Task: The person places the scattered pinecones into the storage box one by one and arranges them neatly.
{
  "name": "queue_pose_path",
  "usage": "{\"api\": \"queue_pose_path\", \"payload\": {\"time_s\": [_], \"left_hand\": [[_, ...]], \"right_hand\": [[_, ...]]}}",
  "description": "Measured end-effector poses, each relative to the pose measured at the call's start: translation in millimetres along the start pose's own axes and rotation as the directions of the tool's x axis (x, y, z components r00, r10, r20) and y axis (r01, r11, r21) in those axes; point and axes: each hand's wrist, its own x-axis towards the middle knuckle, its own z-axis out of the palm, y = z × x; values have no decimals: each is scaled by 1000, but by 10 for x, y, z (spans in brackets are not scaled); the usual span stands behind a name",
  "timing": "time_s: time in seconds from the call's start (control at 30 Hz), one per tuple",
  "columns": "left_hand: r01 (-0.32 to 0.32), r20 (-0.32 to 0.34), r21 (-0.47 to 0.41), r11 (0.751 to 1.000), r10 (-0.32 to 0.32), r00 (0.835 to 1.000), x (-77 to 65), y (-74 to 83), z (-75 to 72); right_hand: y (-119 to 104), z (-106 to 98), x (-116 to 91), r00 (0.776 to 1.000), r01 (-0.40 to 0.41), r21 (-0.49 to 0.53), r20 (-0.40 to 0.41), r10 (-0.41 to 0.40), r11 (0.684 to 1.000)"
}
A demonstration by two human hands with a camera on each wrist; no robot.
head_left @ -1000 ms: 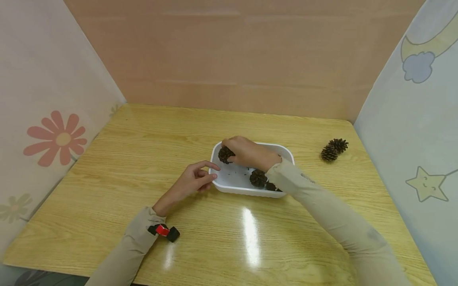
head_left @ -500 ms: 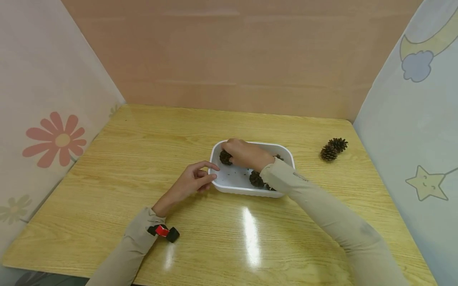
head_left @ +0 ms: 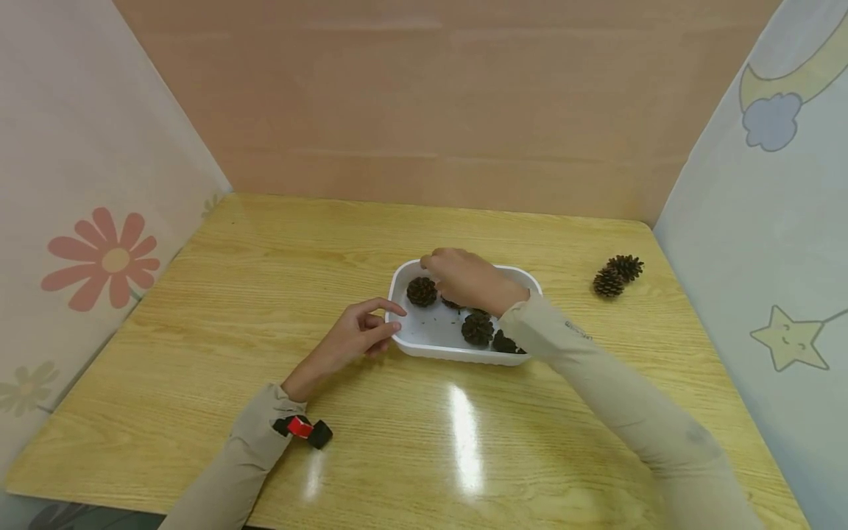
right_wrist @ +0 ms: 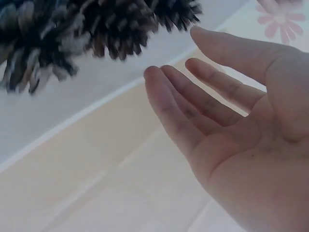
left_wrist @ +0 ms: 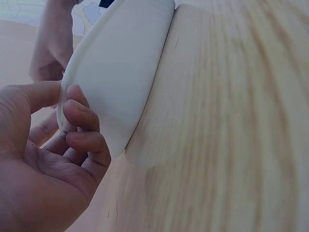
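Cone (head_left: 422, 292): far-left part of tray (head_left: 457, 354), just left of right hand (head_left: 473, 280); long axis unclear.
Right hand: nearer; fingers loose, grasping nothing.
Left hand (head_left: 354, 333): pinching tray's left rim.
Tray: lengthwise left-right; more cones (head_left: 477, 329) inside, some hidden.
Pair of cones (head_left: 609, 283): on counter (head_left: 298, 250), well right of tray.

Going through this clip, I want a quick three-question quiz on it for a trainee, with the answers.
1. How many pine cones show on the table outside the white tray?
2. What does the left hand hold?
A) a pine cone
B) the tray's rim
C) the right sleeve
3. True or false: the right hand is gripping a pine cone.

Key: 1. Two. 2. B. 3. False; the right wrist view shows its fingers loose, with nothing between them.
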Motion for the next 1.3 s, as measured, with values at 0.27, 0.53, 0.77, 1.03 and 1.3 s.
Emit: {"api": "queue_pose_path", "payload": {"time_s": [0.27, 0.53, 0.77, 1.03, 1.3], "left_hand": [[14, -13, -6, 1000, -14, 1000, 2, -6, 6], [3, -13, -3, 1000, -3, 1000, 0, -10, 1], [-2, -8, -6, 1000, 2, 1000, 1, -8, -7], [-13, -5, 16, 1000, 13, 1000, -28, 10, -38], [-16, -4, 37, 999, 16, 1000, -18, 27, -35]], "right_hand": [[77, -205, -277, 999, -35, 50, -21, 36, 998], [198, -243, -533, 995, -34, 129, -88, 46, 991], [313, -213, -746, 987, -46, 175, -142, 71, 983], [489, -197, -956, 973, -106, 246, -172, 151, 964], [730, -177, -1077, 946, -186, 250, -216, 242, 950]]}}
